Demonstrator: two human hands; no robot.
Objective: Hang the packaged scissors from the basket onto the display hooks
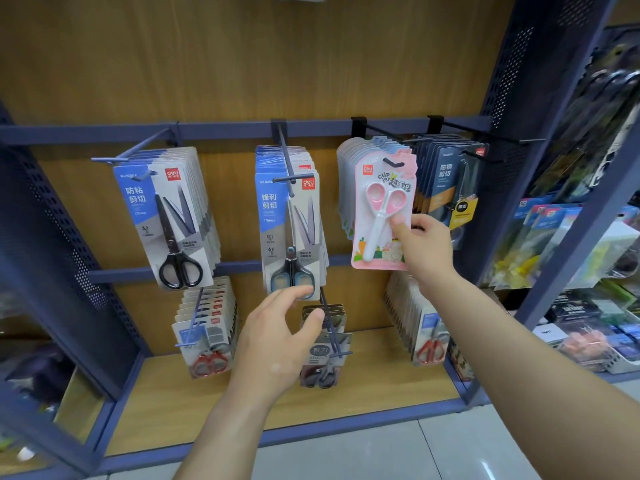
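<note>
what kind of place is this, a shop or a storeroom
Most likely a stationery shop aisle. Identical packaged scissors hang in rows on display hooks, the right hand holds a pink scissors pack in front of a stack of the same, and more packaged goods sit off to the right.

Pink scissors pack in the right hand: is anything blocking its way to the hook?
Nothing visible does. The right hand holds the pink carded scissors pack in front of the matching packs on the black wire hook, its hanging slot near the hook's tip.
</note>
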